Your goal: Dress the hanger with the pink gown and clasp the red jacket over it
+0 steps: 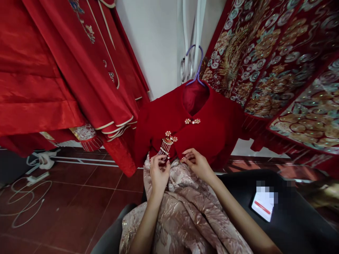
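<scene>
A red velvet jacket (212,123) hangs on a purple hanger (197,67) over a pale pink brocade skirt (185,208). It has a pearl flower clasp (192,121) at the collar and a second clasp with a beaded tassel (166,144) lower down. My left hand (159,173) pinches the jacket's lower hem beside the tassel's end. My right hand (197,163) pinches the hem edge a little to the right, fingers closed on the fabric around a small fastening.
Red satin robes (66,77) hang at the left. Embroidered red and gold garments (278,63) hang at the right. White cables and a charger (34,176) lie on the dark red tile floor. A white and red card (263,206) rests on a black surface (304,211) at right.
</scene>
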`<state>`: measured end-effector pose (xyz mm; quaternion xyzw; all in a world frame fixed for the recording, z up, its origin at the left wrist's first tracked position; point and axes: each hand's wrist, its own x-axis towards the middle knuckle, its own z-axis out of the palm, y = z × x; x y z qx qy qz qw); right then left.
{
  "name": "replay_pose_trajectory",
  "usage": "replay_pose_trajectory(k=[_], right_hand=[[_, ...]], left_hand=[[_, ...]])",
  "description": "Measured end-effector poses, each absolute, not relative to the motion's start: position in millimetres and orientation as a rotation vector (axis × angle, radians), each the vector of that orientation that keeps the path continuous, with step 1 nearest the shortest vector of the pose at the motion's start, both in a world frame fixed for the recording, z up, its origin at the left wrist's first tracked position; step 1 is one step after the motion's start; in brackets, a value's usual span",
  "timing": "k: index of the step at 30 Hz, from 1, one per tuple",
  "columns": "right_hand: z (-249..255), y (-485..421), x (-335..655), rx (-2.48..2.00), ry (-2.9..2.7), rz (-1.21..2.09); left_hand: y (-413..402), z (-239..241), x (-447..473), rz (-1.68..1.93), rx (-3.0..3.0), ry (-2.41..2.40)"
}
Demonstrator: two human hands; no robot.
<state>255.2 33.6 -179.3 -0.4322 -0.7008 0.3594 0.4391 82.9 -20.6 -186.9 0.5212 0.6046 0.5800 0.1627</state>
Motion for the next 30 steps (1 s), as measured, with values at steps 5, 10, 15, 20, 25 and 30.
replay_pose_trajectory(k=[5, 10, 15, 20, 25, 30], right_hand=[[-171.3, 30.4, 259.3, -1.123, -1.794, 0.876], [-162.2, 21.9, 251.3, -1.014, -1.857, 0.874], [-158.7, 20.5, 238.1, -0.964, -1.894, 0.807], [-161.7, 28.3, 231.5, -0.95, -1.868, 0.776], [-164.2, 29.2, 229.2, -0.961, -1.917, 0.71], [-170.4, 27.8, 224.7, -0.971, -1.903, 0.63]], left_hand=[[-20.3, -187.9, 84.3, 1.648, 1.382, 1.634], [-14.6, -189.7, 84.1, 1.614, 1.379, 1.508], [-10.8, -189.4, 88.5, 1.594, 1.341, 1.478], [-8.6, -189.4, 89.9, 1.618, 1.264, 1.397], [-8.2, -191.3, 88.6, 1.647, 1.24, 1.423], [-5.6, -193.1, 87.5, 1.64, 1.237, 1.45]])
